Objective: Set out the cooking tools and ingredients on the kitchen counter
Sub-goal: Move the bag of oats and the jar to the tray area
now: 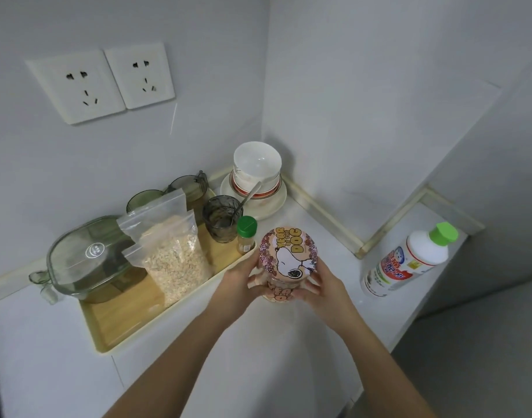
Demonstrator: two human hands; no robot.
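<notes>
Two hands on printed jar [281,292]: left hand [239,283] and right hand [323,283] curl round body under lid [288,254]. Jar just right of tray [138,328], over desk [288,351]; resting or lifted, unclear. Probably glass: stiff, slick, breakable. Hold body, not lid.

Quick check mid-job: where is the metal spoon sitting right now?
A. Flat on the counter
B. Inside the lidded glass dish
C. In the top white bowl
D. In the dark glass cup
D: the spoon stands with its bowl end down in the dark glass cup, and its handle leans out over the rim toward the stacked white bowls.
</notes>
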